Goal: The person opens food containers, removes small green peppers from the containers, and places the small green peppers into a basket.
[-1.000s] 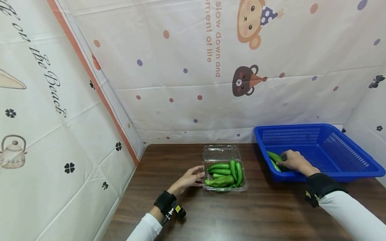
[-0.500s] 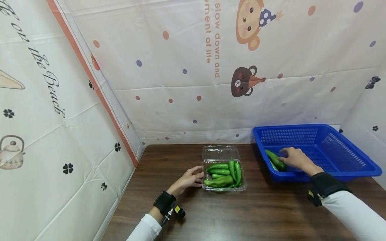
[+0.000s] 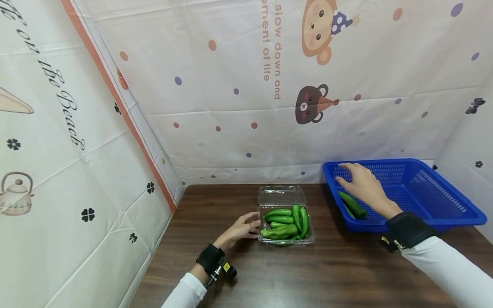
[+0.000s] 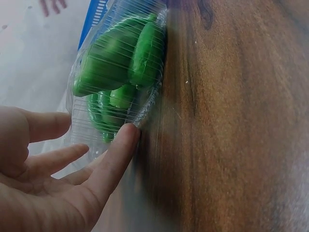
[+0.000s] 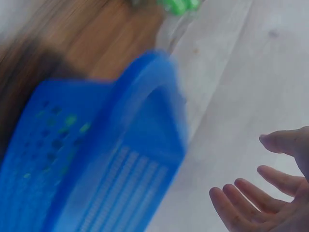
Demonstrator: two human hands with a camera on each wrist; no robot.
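Pepper [image 3: 352, 205] lies in the basket [image 3: 435, 199], just below the right hand [image 3: 360, 184]; long axis diagonal, one end toward the basket's far left corner, the other toward its near wall. Right hand empty, fingers spread loose. A second ago it gripped the pepper; since then it has let go and lifted. Left hand [image 3: 239, 229] unchanged, straight fingers [image 4: 113, 159] touching the box [image 3: 286, 214].

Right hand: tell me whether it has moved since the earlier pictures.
Yes. The right hand has risen off the pepper, toward the blue basket's far-left corner, open and empty.
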